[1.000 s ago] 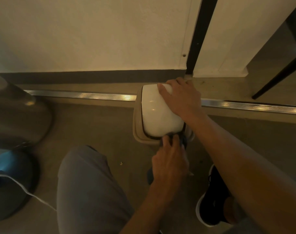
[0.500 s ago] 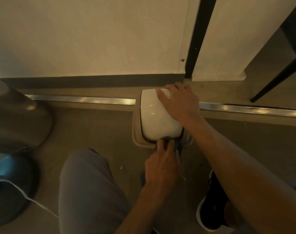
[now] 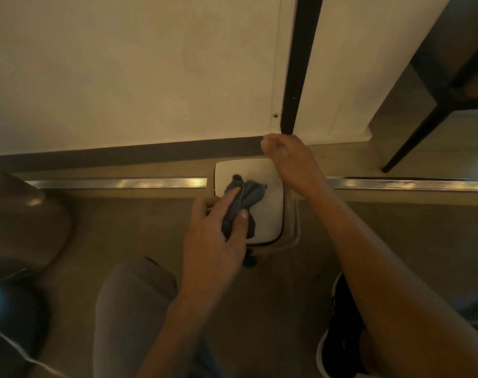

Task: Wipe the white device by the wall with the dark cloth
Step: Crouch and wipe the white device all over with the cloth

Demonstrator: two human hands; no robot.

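Sitting on the floor (image 3: 259, 309) against the wall's dark skirting, the white device (image 3: 262, 214) shows a glossy, rounded top inside a beige base. In the head view, the left hand (image 3: 216, 236) has its grip clenched around the dark cloth (image 3: 244, 199), bunched on the device's top. The right hand (image 3: 287, 162), at the device's 1 o'clock corner, has loosely curled fingers grasping nothing. A metal floor strip (image 3: 118, 183) runs at 9 o'clock; a black shoe (image 3: 341, 328) lies at 5 o'clock.

white device (image 3: 262, 214) by wall, bunched dark cloth (image 3: 244, 199) atop
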